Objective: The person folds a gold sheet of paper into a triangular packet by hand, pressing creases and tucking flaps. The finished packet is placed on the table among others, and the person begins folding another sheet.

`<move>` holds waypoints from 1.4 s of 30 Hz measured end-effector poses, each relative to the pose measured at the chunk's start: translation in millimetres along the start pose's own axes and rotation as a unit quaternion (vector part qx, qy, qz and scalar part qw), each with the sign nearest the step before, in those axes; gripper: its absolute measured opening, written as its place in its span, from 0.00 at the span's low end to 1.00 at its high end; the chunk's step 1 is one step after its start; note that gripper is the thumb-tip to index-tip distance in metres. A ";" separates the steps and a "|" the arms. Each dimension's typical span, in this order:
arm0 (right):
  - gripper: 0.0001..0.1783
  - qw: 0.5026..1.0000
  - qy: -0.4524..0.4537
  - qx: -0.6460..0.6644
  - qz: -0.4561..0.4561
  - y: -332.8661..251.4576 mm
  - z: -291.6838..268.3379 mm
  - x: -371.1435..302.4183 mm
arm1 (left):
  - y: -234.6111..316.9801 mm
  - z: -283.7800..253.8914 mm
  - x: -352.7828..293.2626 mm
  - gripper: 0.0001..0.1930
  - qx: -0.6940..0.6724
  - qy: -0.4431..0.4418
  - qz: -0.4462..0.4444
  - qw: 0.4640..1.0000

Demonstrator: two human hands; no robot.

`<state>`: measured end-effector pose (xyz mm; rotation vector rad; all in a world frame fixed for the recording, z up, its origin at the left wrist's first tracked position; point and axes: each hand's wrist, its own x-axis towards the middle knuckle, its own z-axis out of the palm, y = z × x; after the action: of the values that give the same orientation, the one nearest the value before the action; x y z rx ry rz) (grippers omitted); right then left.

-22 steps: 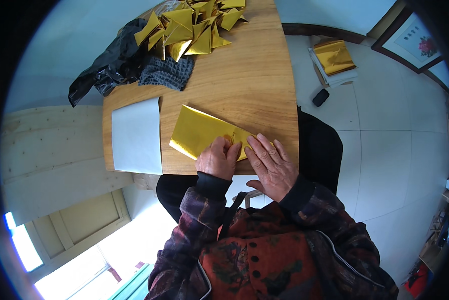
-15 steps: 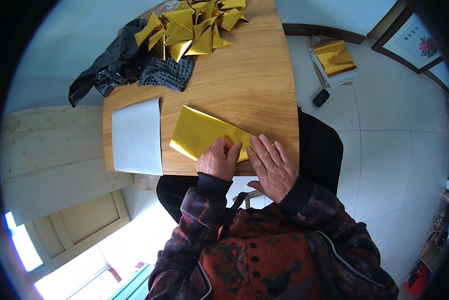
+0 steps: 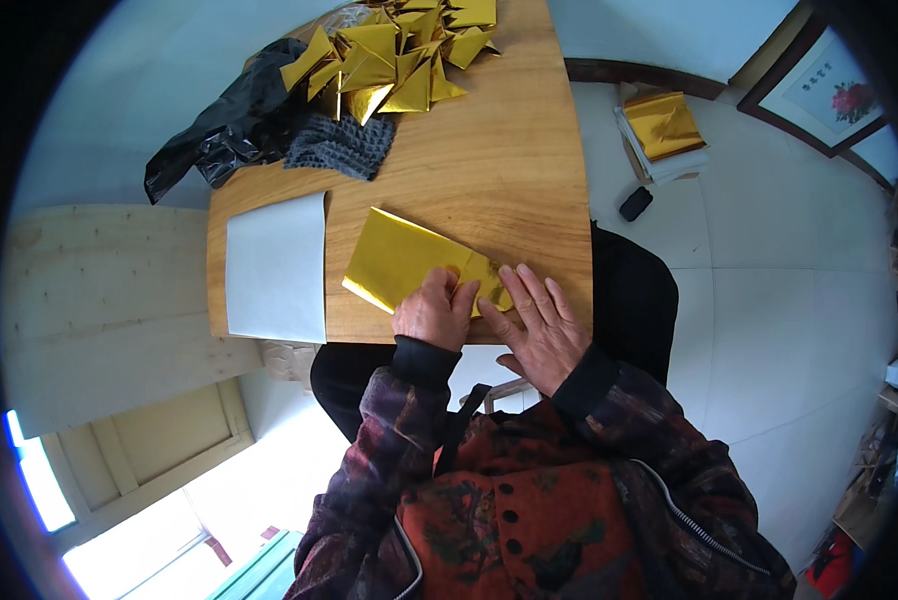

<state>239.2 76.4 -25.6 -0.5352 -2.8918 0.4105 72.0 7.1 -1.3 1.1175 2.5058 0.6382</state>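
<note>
A folded piece of gold foil paper (image 3: 394, 255) lies at a slant near the front edge of the table. My left hand (image 3: 434, 308) rests on its lower middle, fingers curled and thumb pressed down at the foil's edge. At the foil's right end, my right hand (image 3: 539, 325) lies with fingers stretched and apart, the fingertips touching the paper. What is under the left fingers is hidden. To the left lies a pale grey-white sheet (image 3: 275, 268), flat on the table.
At the far side sits a pile of folded gold foil pieces (image 3: 399, 60), beside a black plastic bag (image 3: 239, 115) and a dark grey textured cloth (image 3: 339, 145). On the floor to the right are a stack of paper with gold foil on top (image 3: 664, 125) and a small black object (image 3: 636, 200).
My right fingers have shifted slightly left along the foil, and less foil shows past them on the right. My left hand keeps its place on the paper. The view has shifted a little.
</note>
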 end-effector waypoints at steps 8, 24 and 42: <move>0.44 0.998 -0.023 -0.061 -0.016 -1.8 2.2 0.6 | -21.5 -4.2 -28.7 0.09 -0.075 0.068 0.096 0.990; 0.47 0.999 0.028 -0.025 -0.038 -3.3 1.1 3.7 | -69.2 15.9 -78.9 0.37 0.246 0.089 0.299 0.918; 0.47 0.988 0.017 -0.085 0.125 35.6 -26.0 -41.0 | -67.4 23.6 -75.4 0.24 0.162 0.124 0.257 0.945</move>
<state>294.1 99.2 -16.5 -0.9285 -2.8500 0.1832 89.8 -83.9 -48.1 1.9625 2.5957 0.5254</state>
